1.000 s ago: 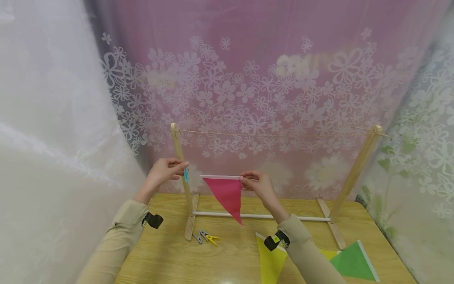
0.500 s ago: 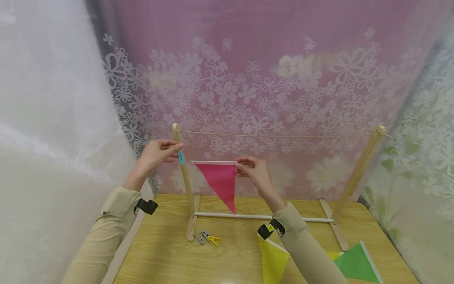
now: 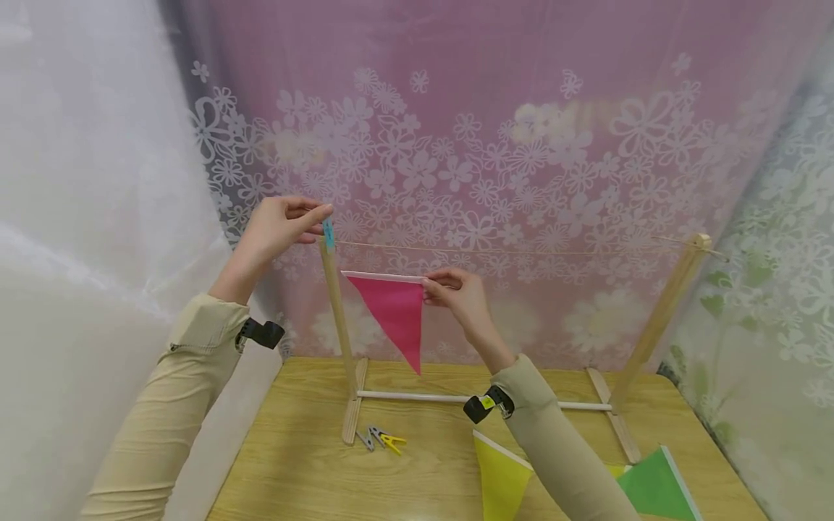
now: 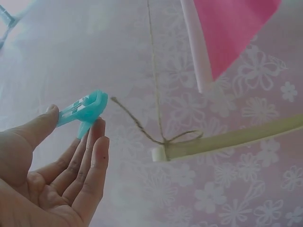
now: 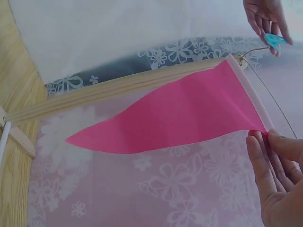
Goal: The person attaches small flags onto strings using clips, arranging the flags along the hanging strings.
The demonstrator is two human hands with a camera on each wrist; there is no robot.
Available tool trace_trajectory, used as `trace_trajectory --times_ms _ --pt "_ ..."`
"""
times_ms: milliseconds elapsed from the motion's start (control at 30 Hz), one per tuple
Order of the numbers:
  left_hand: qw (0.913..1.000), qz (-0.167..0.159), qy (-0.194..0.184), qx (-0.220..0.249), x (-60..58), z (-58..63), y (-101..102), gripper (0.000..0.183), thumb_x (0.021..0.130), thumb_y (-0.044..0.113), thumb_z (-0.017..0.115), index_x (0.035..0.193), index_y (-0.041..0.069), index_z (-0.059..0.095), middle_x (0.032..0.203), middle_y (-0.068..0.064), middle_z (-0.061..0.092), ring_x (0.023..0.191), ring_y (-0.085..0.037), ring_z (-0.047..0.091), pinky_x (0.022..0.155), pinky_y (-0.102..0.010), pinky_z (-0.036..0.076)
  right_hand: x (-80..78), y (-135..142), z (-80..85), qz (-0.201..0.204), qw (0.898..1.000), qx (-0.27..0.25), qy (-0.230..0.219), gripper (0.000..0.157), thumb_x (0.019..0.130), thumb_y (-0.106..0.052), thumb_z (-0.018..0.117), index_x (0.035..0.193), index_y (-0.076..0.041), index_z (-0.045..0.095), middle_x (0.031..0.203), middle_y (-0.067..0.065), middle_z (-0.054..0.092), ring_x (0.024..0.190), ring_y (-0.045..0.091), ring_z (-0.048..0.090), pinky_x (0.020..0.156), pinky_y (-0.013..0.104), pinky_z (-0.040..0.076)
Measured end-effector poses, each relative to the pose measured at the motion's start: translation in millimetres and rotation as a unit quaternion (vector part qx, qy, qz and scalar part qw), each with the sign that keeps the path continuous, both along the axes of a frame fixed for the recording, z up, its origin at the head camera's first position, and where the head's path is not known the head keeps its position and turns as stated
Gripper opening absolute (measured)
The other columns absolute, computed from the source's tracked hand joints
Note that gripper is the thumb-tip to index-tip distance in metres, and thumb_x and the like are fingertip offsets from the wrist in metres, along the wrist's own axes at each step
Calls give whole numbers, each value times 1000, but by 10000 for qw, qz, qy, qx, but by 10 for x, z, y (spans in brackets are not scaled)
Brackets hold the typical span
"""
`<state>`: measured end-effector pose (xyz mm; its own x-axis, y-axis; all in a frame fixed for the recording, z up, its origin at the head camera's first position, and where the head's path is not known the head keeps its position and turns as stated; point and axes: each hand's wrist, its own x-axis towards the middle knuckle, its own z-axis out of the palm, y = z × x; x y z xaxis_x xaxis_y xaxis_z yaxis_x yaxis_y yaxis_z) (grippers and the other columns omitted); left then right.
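My left hand (image 3: 287, 228) pinches a light-blue clothespin (image 4: 85, 111) between thumb and fingers, level with the top of the left wooden post (image 3: 337, 311). In the left wrist view the clothespin's nose is near the loose end of the twine knot. My right hand (image 3: 459, 300) pinches one corner of a pink triangular pennant (image 3: 394, 311) by its white top band. The pennant hangs point down, just below the twine (image 3: 456, 251) strung between the posts. Its free top corner is close to the left post.
Several grey and yellow clothespins (image 3: 384, 438) lie on the wooden table (image 3: 306, 477) by the left foot. A yellow pennant (image 3: 502, 474) and a green pennant (image 3: 661, 485) lie at the front right. A white rod (image 3: 410, 396) joins the stand's feet; the right post (image 3: 661, 322) leans outward.
My left hand has risen with the clothespin from beside the left post to its top. My right hand has lifted the pink pennant up and slightly left, toward the twine.
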<state>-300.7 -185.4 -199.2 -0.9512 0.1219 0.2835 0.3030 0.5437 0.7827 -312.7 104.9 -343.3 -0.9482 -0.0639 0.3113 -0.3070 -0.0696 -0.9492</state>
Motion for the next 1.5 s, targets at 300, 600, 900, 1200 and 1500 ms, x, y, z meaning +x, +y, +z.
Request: trace_trajectory --times_ms 300,600,900,1200,1500 --pt "9994 -252 241 -24 -149 76 182 48 100 42 63 134 7 65 125 -16 69 100 -24 72 95 -41 56 -80 -95 86 37 9998 -192 -11 24 93 -6 74 109 11 70 86 8 76 72 16 74 78 41 62" --pt "9994 -355 16 0 -357 -7 328 43 102 38 61 134 8 65 129 -14 68 108 -31 69 96 -40 55 -134 -167 139 4 9990 -444 -95 26 92 -4 74 111 13 70 86 9 76 70 15 73 76 40 62" --pt "9989 -452 -128 23 -464 -62 374 41 103 34 60 131 6 66 126 -17 69 111 -36 68 96 -40 55 -167 -228 186 -114 9978 -639 -156 28 92 -4 74 114 13 69 85 6 75 68 13 73 77 41 62" --pt "9987 -466 -191 -63 -483 -97 422 39 102 34 62 130 7 68 128 -15 69 113 -35 68 95 -42 55 -176 -274 227 -73 9964 -839 -59 30 93 -4 74 116 13 68 86 6 76 68 14 73 82 47 60" --pt "9985 -497 -236 -33 -483 -141 413 38 101 33 64 129 7 68 128 -16 69 107 -33 69 96 -44 55 -195 -270 226 -63 9961 -875 -32 30 93 -4 73 117 13 68 87 6 75 69 13 73 88 54 56"
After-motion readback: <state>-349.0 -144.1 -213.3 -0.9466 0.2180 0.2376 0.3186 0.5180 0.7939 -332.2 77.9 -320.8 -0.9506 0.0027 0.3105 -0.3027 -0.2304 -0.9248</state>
